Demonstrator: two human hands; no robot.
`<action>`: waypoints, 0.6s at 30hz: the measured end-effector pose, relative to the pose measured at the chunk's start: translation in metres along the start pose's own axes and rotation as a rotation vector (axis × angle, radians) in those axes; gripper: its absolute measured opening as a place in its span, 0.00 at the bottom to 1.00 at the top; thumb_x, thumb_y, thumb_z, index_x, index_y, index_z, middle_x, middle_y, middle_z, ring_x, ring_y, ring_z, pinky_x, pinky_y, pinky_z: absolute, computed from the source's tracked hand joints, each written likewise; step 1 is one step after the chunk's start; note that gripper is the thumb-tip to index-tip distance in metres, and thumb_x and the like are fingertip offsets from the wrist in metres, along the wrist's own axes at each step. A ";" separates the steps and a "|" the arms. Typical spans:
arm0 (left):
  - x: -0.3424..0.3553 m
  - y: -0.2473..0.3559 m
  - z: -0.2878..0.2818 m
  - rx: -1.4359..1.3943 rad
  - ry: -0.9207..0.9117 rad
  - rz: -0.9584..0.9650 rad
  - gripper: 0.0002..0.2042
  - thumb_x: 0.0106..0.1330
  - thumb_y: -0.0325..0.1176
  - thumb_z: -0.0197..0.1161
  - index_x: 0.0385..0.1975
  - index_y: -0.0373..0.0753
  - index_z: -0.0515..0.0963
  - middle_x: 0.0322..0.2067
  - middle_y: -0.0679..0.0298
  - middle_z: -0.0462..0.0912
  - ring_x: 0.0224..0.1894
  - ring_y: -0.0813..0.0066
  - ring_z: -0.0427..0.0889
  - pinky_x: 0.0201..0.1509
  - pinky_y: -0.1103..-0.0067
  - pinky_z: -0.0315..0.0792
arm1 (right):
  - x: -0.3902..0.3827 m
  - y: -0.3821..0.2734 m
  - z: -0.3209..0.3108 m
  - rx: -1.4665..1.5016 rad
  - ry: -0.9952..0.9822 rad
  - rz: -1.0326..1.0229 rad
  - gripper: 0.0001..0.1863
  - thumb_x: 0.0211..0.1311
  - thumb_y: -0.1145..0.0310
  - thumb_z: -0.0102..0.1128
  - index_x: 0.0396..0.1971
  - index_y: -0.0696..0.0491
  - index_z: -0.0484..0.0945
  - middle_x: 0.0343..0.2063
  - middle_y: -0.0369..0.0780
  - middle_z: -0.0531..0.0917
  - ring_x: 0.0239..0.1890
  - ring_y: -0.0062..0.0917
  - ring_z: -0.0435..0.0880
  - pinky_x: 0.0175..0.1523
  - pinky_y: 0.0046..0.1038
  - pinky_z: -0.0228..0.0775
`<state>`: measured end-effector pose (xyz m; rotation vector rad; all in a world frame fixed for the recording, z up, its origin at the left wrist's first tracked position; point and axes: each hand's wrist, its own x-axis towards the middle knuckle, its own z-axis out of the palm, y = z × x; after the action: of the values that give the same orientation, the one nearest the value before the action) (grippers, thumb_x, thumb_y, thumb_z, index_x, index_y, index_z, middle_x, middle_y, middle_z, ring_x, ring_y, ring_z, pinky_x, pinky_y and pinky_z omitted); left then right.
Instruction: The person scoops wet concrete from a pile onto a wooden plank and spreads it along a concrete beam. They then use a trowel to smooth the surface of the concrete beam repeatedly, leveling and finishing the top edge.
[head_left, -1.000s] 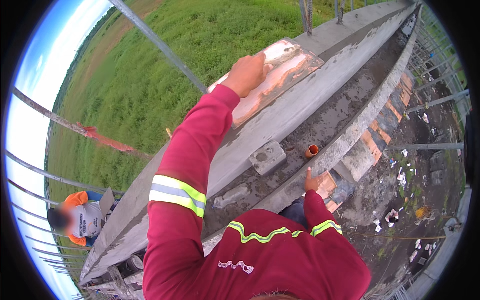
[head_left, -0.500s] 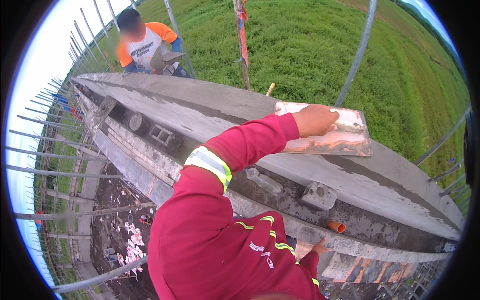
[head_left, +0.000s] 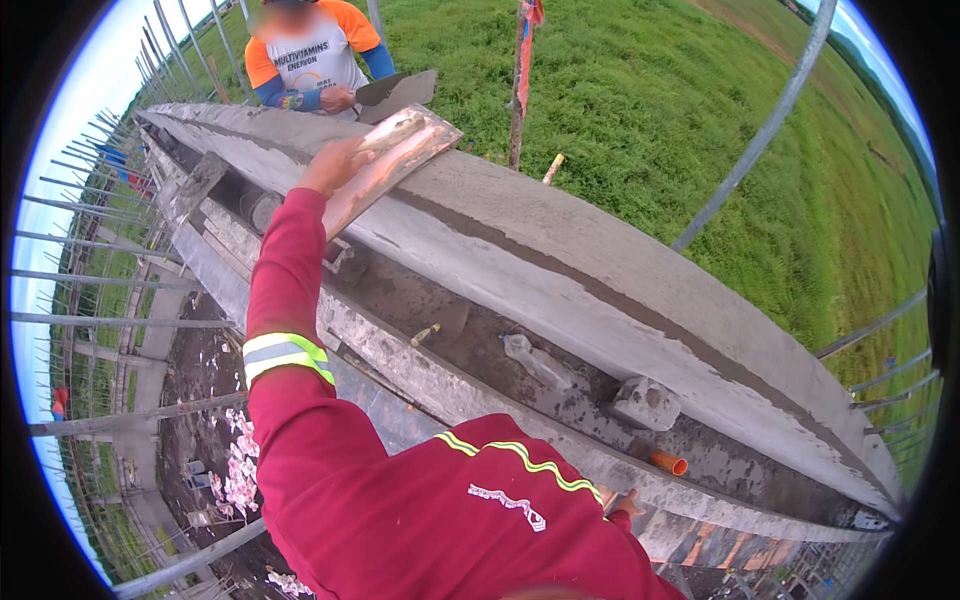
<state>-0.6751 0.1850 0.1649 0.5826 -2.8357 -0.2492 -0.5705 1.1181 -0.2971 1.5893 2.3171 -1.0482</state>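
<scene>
My left hand (head_left: 335, 165) is closed around the grip of a plasterer's float (head_left: 385, 170), a flat rectangular board with pale, worn orange patches. The float lies tilted across the top of the curved concrete wall (head_left: 560, 225), at the far left. Low on the right, my right hand (head_left: 626, 504) rests at the edge of the near concrete ledge (head_left: 560, 470), its fingers partly visible and stretched out. A trowel (head_left: 440, 325) with a yellowish handle lies in the trough between wall and ledge.
Across the wall a person (head_left: 315, 60) holds a grey flat tool (head_left: 398, 95). The trough holds a crumpled clear plastic bottle (head_left: 538, 362), a concrete block (head_left: 648, 402) and an orange pipe end (head_left: 668, 462). Metal poles (head_left: 765, 130) rise beyond the wall. Ground lies far below left.
My left hand has swept the float leftward along the wall top, away from the right-hand part. The trowel in the trough has come into view. The other person leans nearer the wall.
</scene>
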 end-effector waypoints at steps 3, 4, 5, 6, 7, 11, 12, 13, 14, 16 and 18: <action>-0.006 -0.073 -0.015 0.107 0.080 -0.235 0.22 0.68 0.47 0.59 0.51 0.35 0.80 0.44 0.41 0.84 0.49 0.39 0.81 0.54 0.55 0.72 | -0.012 -0.005 -0.018 -0.059 -0.024 0.050 0.70 0.54 0.27 0.60 0.75 0.64 0.31 0.69 0.64 0.61 0.68 0.53 0.68 0.71 0.42 0.59; -0.007 -0.085 -0.018 0.097 0.071 -0.351 0.23 0.68 0.48 0.59 0.51 0.34 0.80 0.43 0.40 0.84 0.49 0.39 0.81 0.54 0.55 0.72 | -0.017 -0.008 -0.021 -0.083 -0.039 0.051 0.70 0.54 0.26 0.59 0.75 0.64 0.31 0.68 0.64 0.61 0.68 0.53 0.68 0.71 0.42 0.59; -0.007 -0.092 -0.019 0.091 0.078 -0.358 0.23 0.68 0.49 0.59 0.50 0.33 0.80 0.43 0.39 0.83 0.49 0.39 0.81 0.54 0.55 0.72 | -0.020 -0.011 -0.024 -0.089 -0.041 0.054 0.70 0.54 0.26 0.59 0.74 0.64 0.31 0.68 0.64 0.61 0.68 0.53 0.68 0.71 0.42 0.59; -0.007 -0.092 -0.018 0.096 0.077 -0.387 0.23 0.68 0.49 0.59 0.49 0.33 0.80 0.43 0.39 0.83 0.49 0.39 0.81 0.54 0.55 0.72 | -0.023 -0.013 -0.025 -0.095 -0.046 0.051 0.70 0.54 0.26 0.59 0.74 0.64 0.31 0.68 0.64 0.62 0.68 0.53 0.68 0.71 0.41 0.59; -0.008 -0.086 -0.017 0.105 0.074 -0.429 0.24 0.68 0.50 0.59 0.48 0.32 0.80 0.43 0.38 0.83 0.49 0.39 0.81 0.54 0.55 0.72 | -0.025 -0.014 -0.027 -0.098 -0.044 0.046 0.70 0.54 0.26 0.59 0.74 0.64 0.31 0.68 0.64 0.62 0.68 0.53 0.68 0.71 0.41 0.59; -0.006 -0.006 -0.001 0.063 0.117 -0.245 0.22 0.70 0.48 0.60 0.45 0.31 0.81 0.38 0.37 0.83 0.46 0.36 0.81 0.51 0.55 0.72 | -0.021 -0.009 -0.026 -0.103 -0.044 0.017 0.70 0.54 0.26 0.58 0.74 0.65 0.32 0.67 0.64 0.63 0.67 0.53 0.69 0.71 0.41 0.60; -0.005 0.023 0.003 0.025 0.068 -0.189 0.22 0.70 0.48 0.60 0.45 0.31 0.81 0.37 0.37 0.83 0.45 0.36 0.81 0.51 0.55 0.72 | -0.019 -0.007 -0.023 -0.105 -0.049 0.012 0.70 0.54 0.26 0.58 0.74 0.65 0.32 0.67 0.64 0.64 0.67 0.53 0.69 0.71 0.41 0.60; -0.002 0.056 0.007 -0.028 0.034 -0.102 0.22 0.70 0.48 0.60 0.45 0.30 0.81 0.37 0.37 0.83 0.45 0.36 0.81 0.50 0.55 0.73 | -0.016 -0.006 -0.021 -0.101 -0.052 0.003 0.70 0.54 0.26 0.58 0.74 0.65 0.32 0.67 0.64 0.64 0.67 0.54 0.69 0.71 0.40 0.60; 0.000 0.092 0.013 -0.044 0.026 0.021 0.21 0.71 0.47 0.60 0.45 0.31 0.81 0.37 0.36 0.82 0.44 0.37 0.81 0.48 0.55 0.73 | -0.015 -0.005 -0.019 -0.097 -0.052 -0.001 0.70 0.54 0.25 0.58 0.74 0.66 0.32 0.67 0.64 0.65 0.67 0.54 0.69 0.71 0.40 0.60; -0.001 0.168 0.025 -0.116 -0.051 0.132 0.20 0.72 0.46 0.59 0.39 0.29 0.80 0.33 0.39 0.82 0.39 0.38 0.81 0.43 0.55 0.73 | -0.008 -0.007 -0.011 -0.084 -0.069 -0.010 0.68 0.56 0.25 0.57 0.73 0.67 0.36 0.67 0.64 0.64 0.67 0.53 0.68 0.71 0.39 0.59; -0.008 0.250 0.039 -0.193 -0.064 0.293 0.20 0.72 0.46 0.59 0.38 0.29 0.79 0.30 0.40 0.82 0.36 0.38 0.82 0.41 0.53 0.73 | -0.003 -0.010 -0.005 -0.066 -0.092 -0.009 0.65 0.58 0.26 0.54 0.72 0.70 0.44 0.69 0.64 0.61 0.69 0.53 0.66 0.72 0.37 0.58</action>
<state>-0.7694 0.4199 0.1793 0.1197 -2.8649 -0.4856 -0.5765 1.1172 -0.2874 1.4769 2.2762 -1.0127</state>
